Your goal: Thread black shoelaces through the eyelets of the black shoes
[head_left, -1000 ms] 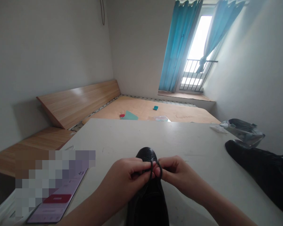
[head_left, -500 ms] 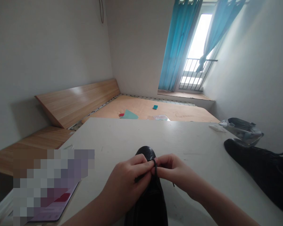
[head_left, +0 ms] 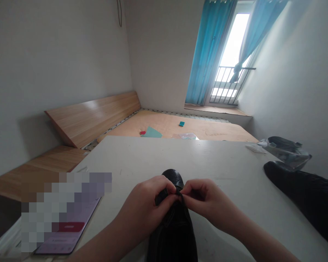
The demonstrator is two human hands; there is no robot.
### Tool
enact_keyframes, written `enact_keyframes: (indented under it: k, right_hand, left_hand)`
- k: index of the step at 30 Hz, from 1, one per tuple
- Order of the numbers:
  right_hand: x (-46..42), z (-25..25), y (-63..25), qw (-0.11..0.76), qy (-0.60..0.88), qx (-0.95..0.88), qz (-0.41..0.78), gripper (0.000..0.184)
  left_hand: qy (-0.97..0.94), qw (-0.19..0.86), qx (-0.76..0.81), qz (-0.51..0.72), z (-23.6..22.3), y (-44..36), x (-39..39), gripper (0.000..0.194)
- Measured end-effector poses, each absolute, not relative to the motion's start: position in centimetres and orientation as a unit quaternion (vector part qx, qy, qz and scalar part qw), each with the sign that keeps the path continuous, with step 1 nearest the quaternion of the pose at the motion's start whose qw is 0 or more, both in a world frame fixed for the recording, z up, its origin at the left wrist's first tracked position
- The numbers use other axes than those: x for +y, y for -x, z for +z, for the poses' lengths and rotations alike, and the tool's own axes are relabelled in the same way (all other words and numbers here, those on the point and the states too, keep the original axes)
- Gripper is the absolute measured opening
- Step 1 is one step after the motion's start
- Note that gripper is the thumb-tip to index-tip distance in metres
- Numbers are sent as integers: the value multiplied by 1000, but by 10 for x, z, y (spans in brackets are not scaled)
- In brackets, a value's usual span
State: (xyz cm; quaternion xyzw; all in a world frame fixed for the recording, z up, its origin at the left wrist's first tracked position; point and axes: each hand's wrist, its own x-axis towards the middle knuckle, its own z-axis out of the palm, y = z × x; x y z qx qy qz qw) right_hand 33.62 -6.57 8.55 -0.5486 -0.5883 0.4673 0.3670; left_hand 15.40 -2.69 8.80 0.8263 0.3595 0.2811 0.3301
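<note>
A black leather shoe (head_left: 172, 233) lies on the white table (head_left: 213, 160) right in front of me, toe pointing away. My left hand (head_left: 149, 203) and my right hand (head_left: 205, 200) meet over its top, fingers pinched on the thin black shoelace (head_left: 179, 192). The fingertips of both hands touch each other just behind the toe cap. Most of the lace is hidden under my fingers.
A second black shoe (head_left: 303, 191) lies at the table's right edge, with a grey plastic bag (head_left: 285, 151) behind it. A phone (head_left: 68, 225) with a lit screen rests at the near left. Beyond the table are a bare wooden bed frame (head_left: 180, 127) and a blue-curtained window (head_left: 226, 65).
The lace loops that stood open between my hands a second ago have been drawn small; my fingertips have come together over the shoe.
</note>
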Motion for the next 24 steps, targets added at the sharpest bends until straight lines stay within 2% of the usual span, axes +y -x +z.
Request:
enact_keyframes:
  k: [7,14,24]
  right_hand:
    - [-78,109,-351,234,548,-763,250,11]
    - [-84,119,-365,156,510,-825,187,11]
    - [-93,118,-374,87,488,-866,66,15]
  left_hand:
    - [-822,383,399,138,102,-133,-9,20]
    - [-836,342,426,44,106,-116,-1,20]
    - [-844,307,438,38,112,-113,-6,18]
